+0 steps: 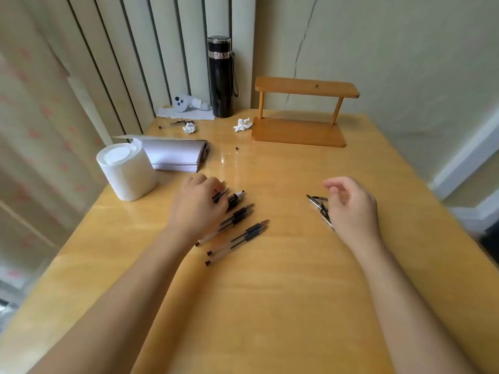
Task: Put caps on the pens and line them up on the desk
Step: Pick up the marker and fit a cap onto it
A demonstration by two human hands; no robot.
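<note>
- Soft, even daylight; moderately bright, slightly warm-green cast overall.
- Glossy desk point(270, 292) throws pale glare streaks near its centre, just below the paper stack point(175, 157).
- Shadows faint and diffuse: a soft one under the wooden shelf point(302, 114), thin ones beneath both forearms.
- Left edge, curtain point(32, 130) smeared and out of focus; bottom-left corner washed out.
- Wide-angle bending: wall panels point(151, 63) lean and fan outward, desk edges splay toward the corners.
- Centre reasonably sharp; fine detail soft, mildly compressed.

Left hand point(198, 209) rests palm-down, fingers curled; right hand point(351, 203) hovers loosely open.
</note>
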